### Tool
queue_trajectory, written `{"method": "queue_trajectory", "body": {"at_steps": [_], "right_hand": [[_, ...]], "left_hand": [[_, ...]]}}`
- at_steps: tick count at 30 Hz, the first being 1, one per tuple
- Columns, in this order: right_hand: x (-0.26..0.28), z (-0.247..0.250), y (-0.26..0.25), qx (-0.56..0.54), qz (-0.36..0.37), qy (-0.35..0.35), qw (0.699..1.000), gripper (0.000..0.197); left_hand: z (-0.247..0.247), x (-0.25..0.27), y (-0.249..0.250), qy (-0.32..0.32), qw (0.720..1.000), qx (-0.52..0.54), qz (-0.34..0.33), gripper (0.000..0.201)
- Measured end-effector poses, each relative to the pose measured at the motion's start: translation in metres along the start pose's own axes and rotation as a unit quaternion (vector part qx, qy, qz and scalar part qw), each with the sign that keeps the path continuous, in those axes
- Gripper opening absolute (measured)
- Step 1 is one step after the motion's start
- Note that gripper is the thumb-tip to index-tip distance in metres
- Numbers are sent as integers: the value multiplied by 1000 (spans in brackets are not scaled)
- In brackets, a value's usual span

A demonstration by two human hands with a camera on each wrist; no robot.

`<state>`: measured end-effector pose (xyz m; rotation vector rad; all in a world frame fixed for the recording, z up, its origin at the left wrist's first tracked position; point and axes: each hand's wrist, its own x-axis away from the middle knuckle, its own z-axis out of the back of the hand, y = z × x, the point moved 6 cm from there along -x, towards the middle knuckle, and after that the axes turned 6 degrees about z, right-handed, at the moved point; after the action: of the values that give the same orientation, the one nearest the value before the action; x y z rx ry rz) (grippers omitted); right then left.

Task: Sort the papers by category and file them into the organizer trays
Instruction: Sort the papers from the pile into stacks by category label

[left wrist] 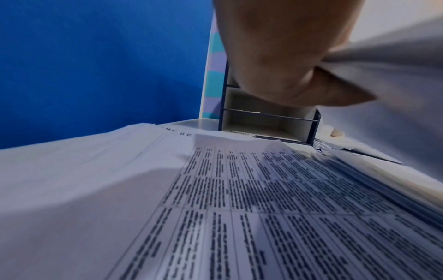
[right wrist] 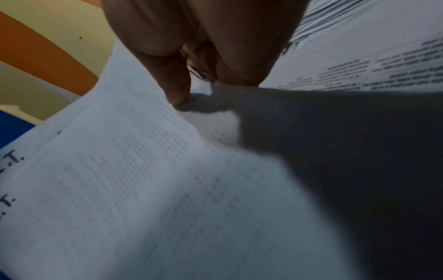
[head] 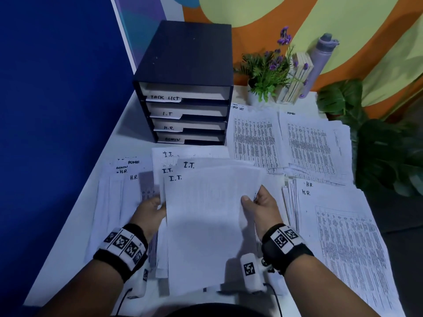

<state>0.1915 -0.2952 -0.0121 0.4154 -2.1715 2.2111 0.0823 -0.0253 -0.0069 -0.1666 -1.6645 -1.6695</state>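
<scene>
Both hands [head: 151, 208] [head: 263, 205] apparently pinch I.T. papers [head: 206, 225] above the paper-strewn white desk [head: 128, 133].

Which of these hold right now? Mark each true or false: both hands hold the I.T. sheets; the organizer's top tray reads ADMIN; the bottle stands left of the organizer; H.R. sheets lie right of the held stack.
1. Both the left hand and right hand hold the I.T. sheets. True.
2. The organizer has ADMIN on its top tray. False: the top tray reads TASK LIST; ADMIN is the bottom one.
3. The bottle stands left of the organizer. False: it stands to its right, behind the flower pot.
4. H.R. sheets lie right of the held stack. True.
</scene>
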Motion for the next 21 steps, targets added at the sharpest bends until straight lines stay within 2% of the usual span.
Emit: {"method": "queue_trajectory", "body": {"at_steps": [3, 5, 8, 11, 14, 16, 18, 19, 21], "right_hand": [[5, -3, -4, -26, -9, 3, 1000, 21], [10, -2, -5, -5, -16, -3, 1000, 24], [19, -8, 2, 32, -30, -47, 998, 28], [27, -6, 9, 61, -30, -58, 996, 34], [26, 11, 13, 111, -31, -2, 993, 20], [18, 35, 17, 145, -57, 74, 985, 25], [8, 56, 16, 211, -63, 120, 968, 22], [5, 63, 12, 256, -66, 131, 955, 29], [-1, 72, 2, 315, -59, 143, 936, 55]], "left_hand": [[3, 7, 13, 13, 999, -16, -39, 14], [15, 9, 22, 64, 995, -27, -76, 12], [39, 17, 40, 174, 971, -96, -131, 19], [56, 29, 61, 221, 943, -144, -204, 31], [70, 34, 74, 247, 922, -140, -261, 30], [74, 34, 80, 249, 915, -130, -290, 34], [76, 36, 83, 248, 911, -105, -313, 43], [76, 38, 84, 249, 910, -90, -319, 45], [73, 44, 86, 249, 909, -56, -329, 43]]}}
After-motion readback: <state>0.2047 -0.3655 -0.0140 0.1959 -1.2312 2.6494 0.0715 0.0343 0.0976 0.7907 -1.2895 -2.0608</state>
